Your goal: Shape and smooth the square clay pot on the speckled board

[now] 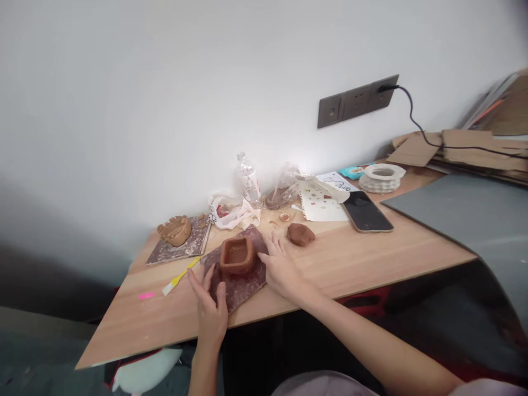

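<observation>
A square, brown clay box with an open top [238,256] sits on a dark, clay-smeared board [243,291] near the table's front edge. My left hand [209,300] is at the board's left side, thumb and fingers apart. On the other side, my right hand [282,269] rests at the board's right edge with its fingers stretched out, close to the box wall. Whether the fingertips touch the clay, I cannot tell. A lump of brown clay [301,235] lies beyond my right hand. Left of the board lies a yellow brush with pale bristles [181,276].
A crown-rimmed clay bowl [175,231] stands on another board [165,254] at the left. Behind are a plastic bottle [248,179], a crumpled bag [231,212] and a dotted paper sheet [322,203]. A phone [367,212] and a white ring-shaped pot [381,179] are at the right.
</observation>
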A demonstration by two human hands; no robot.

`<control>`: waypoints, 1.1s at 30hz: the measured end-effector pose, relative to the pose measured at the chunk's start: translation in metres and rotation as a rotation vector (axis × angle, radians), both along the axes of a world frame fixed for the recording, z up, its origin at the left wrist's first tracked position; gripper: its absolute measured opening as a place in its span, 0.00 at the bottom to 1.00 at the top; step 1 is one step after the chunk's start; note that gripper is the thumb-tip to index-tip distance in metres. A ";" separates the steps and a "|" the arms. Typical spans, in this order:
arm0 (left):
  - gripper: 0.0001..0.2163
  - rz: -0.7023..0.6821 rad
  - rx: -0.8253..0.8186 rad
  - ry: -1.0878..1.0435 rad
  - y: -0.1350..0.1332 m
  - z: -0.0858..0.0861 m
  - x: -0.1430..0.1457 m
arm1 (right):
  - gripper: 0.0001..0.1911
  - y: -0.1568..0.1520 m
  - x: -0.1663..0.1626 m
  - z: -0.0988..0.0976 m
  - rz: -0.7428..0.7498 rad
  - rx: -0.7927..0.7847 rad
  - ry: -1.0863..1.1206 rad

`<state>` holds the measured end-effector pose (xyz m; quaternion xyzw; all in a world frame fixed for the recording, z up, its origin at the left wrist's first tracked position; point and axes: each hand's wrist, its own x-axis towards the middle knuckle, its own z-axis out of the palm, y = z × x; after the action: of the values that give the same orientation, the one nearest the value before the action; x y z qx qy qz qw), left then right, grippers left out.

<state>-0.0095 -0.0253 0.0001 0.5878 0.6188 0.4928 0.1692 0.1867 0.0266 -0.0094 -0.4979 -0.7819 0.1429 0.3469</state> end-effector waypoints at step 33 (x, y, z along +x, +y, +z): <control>0.64 -0.155 0.040 -0.043 -0.005 -0.005 -0.002 | 0.17 0.092 0.036 0.066 0.568 0.234 -0.420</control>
<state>-0.0119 -0.0307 -0.0048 0.6265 0.5578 0.5029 0.2086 0.2224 0.1183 0.0568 -0.2368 -0.9540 0.0379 0.1801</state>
